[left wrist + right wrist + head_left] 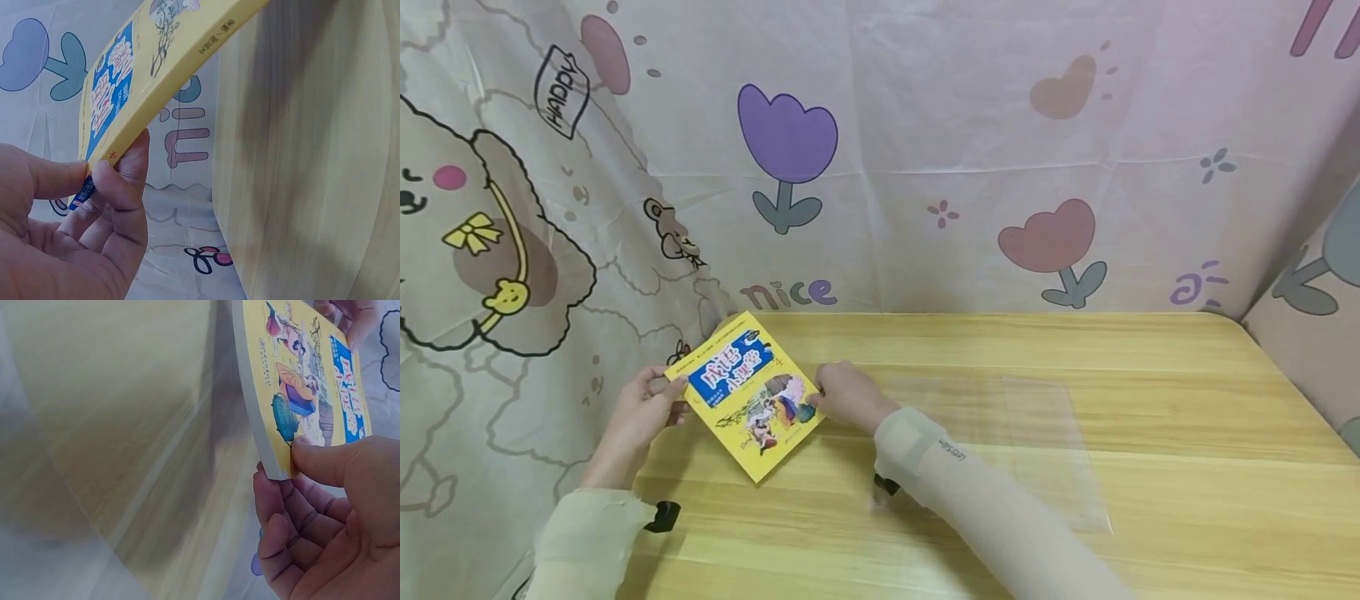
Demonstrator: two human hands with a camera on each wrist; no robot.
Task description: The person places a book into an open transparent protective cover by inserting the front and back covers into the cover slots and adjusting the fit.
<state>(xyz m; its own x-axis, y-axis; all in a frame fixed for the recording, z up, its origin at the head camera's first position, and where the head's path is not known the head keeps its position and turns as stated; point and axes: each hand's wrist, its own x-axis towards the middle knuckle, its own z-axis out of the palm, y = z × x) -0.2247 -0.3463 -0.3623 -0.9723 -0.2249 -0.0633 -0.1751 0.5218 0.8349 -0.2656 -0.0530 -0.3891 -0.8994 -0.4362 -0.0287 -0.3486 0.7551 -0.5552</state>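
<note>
A yellow paperback book (752, 450) with a blue title panel and a colourful drawing is held up over the left part of the table, tilted, its cover facing up. My left hand (642, 408) pinches its upper left corner, at the spine end seen in the left wrist view. On the opposite side, my right hand (852, 395) grips the edge, thumb on the cover and fingers beneath, as the right wrist view shows. To the right on the table lies a clear plastic sheet or sleeve (1048, 450), partly hidden under the right forearm.
The wood-grain table (1187, 400) meets a printed cloth backdrop (910, 100) at the back. More cloth (490, 400) hangs along the left side, close to the left hand. Both wrists wear pale bands with dark mounts.
</note>
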